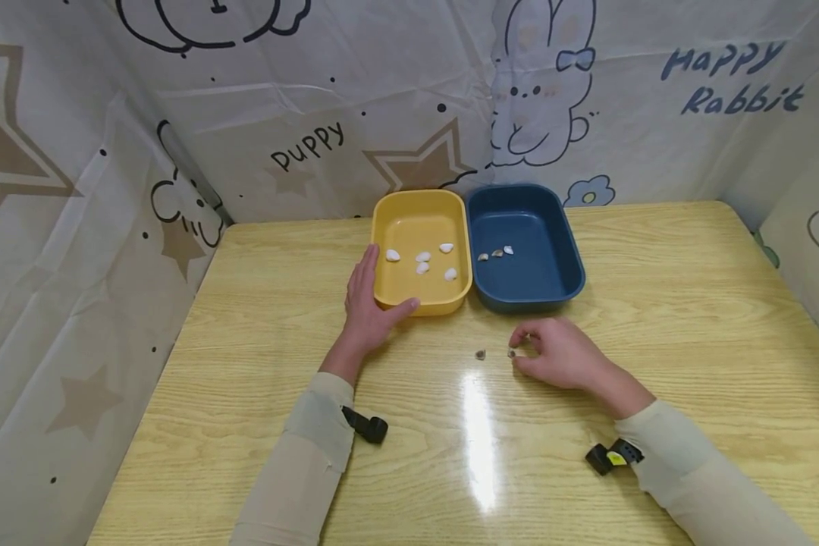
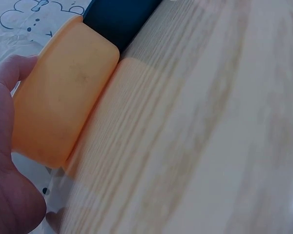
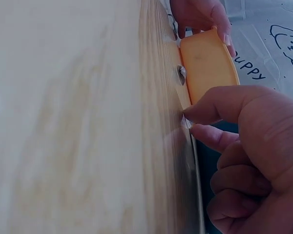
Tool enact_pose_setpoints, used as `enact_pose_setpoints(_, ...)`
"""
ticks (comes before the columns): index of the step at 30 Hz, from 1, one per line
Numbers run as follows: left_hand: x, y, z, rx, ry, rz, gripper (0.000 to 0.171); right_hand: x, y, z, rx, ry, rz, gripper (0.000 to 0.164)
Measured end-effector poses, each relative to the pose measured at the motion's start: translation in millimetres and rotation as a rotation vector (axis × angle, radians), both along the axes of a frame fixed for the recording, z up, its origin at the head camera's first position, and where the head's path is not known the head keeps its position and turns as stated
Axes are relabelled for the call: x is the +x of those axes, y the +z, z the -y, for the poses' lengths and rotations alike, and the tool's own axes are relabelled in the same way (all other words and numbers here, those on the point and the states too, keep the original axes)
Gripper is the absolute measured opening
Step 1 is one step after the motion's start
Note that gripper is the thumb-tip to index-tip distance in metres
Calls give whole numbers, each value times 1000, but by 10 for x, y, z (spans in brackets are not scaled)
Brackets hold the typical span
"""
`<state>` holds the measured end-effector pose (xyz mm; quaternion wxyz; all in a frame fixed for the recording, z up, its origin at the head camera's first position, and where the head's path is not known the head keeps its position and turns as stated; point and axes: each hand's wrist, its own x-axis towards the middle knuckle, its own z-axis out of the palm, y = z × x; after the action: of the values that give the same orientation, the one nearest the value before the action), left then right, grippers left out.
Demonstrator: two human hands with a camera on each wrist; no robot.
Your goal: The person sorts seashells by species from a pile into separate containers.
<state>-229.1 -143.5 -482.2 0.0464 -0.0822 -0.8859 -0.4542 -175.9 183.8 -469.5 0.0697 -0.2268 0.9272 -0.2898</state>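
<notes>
My right hand (image 1: 561, 353) pinches a small dark shell (image 1: 512, 353) between thumb and forefinger, low at the tabletop, in front of the blue bin (image 1: 525, 297). A second dark shell (image 1: 481, 354) lies on the table just left of it. My left hand (image 1: 368, 312) rests on the front left corner of the yellow bin (image 1: 423, 307), fingers straight along its side and thumb over the front rim. Several white shells (image 1: 422, 268) lie in the yellow bin. Three small shells (image 1: 497, 253), brownish and pale, sit in a row at the blue bin's left side.
Both bins stand side by side at the back of the wood-grain table (image 1: 246, 364), close to a printed cloth backdrop (image 1: 246, 98). Another cloth hangs along the left side. A bright light reflection runs across the tabletop between the forearms.
</notes>
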Motion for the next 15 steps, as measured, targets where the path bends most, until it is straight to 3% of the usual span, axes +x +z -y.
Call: enact_pose_setpoints(15, -3, -5, 1, 3, -1, 3, 110, -38, -36, -2, 40, 40, -70, 9)
